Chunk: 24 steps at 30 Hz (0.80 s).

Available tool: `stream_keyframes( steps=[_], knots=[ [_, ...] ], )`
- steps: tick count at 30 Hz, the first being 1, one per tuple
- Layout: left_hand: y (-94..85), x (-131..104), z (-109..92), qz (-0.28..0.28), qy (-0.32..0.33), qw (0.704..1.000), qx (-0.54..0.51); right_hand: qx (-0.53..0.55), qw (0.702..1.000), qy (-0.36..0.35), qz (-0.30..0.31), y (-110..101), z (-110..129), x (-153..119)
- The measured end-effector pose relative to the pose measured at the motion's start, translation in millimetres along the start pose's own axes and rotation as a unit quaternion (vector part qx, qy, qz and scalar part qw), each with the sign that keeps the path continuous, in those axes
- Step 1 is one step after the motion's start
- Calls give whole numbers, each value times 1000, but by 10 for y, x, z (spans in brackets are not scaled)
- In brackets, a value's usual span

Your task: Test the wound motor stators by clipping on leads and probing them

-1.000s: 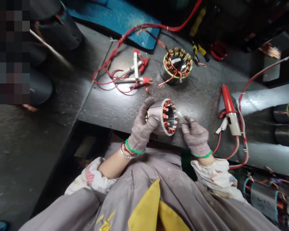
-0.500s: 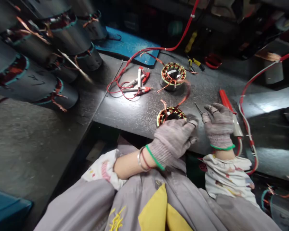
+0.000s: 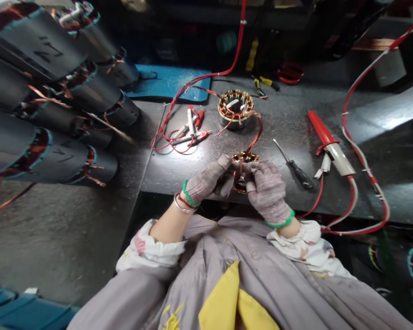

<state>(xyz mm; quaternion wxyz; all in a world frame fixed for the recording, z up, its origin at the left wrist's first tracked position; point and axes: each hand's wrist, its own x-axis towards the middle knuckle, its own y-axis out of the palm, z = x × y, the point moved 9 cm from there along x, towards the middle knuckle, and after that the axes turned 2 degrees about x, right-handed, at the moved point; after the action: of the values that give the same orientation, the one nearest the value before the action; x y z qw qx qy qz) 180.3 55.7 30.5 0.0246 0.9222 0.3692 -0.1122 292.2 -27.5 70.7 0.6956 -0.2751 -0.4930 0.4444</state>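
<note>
A motor stator (image 3: 245, 157) with copper windings sits at the bench's near edge, between my two gloved hands. My left hand (image 3: 213, 178) is closed at its left side, with thumb and fingers at the rim. On the right side, my right hand (image 3: 266, 185) is closed with curled fingers against the stator. Both hands partly cover it, and the exact finger contact is hidden. Copper leads (image 3: 256, 133) run from it towards a second wound stator (image 3: 236, 109) standing farther back. Right of my right hand lies a black-handled screwdriver (image 3: 298, 173).
Red and white test clips (image 3: 192, 126) lie left on the dark bench (image 3: 179, 172). A red and white probe (image 3: 330, 142) with thick cables is at right. Yellow-black pliers (image 3: 265, 84) and a blue board (image 3: 172, 82) are behind. Stacked metal cylinders (image 3: 65, 151) stand left.
My right hand has left the screwdriver, which now lies on the bench, and moved left to the near stator. My left hand has shifted to the stator's left side. The view has shifted slightly.
</note>
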Motion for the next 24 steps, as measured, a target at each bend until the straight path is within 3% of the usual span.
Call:
stream_keyframes(
  steps=[4, 8, 11, 13, 14, 15, 16, 19, 21, 24],
  knots=[
    [199, -189, 159, 138, -102, 973, -153, 36, 998, -24, 45, 91, -117, -15],
    [280, -335, 131, 186, -127, 946, -235, 101, 984, -105, 102, 41, -192, 166],
    [171, -390, 73, 156, -89, 964, -198, 121, 963, -178, 161, 37, -192, 296],
    [-16, -406, -9, 91, -11, 995, -47, 121, 954, -200, 187, 60, -209, 367],
    [-124, -422, -68, 43, 36, 996, 72, 122, 953, -201, 193, 75, -222, 402],
    [-214, -445, -124, -9, 73, 975, 210, 125, 952, -200, 198, 92, -232, 433],
    [-271, -468, -166, -54, 95, 931, 349, 129, 951, -196, 202, 108, -234, 459],
    [-260, -475, -257, -131, 143, 746, 637, 116, 951, -178, 224, 124, -173, 484],
    [-129, -498, -417, -174, 256, 673, 672, 70, 954, -154, 247, 99, -76, 440],
    [21, -658, -675, -250, 451, 634, 576, 4, 949, -107, 297, 70, 118, 271]
  ],
)
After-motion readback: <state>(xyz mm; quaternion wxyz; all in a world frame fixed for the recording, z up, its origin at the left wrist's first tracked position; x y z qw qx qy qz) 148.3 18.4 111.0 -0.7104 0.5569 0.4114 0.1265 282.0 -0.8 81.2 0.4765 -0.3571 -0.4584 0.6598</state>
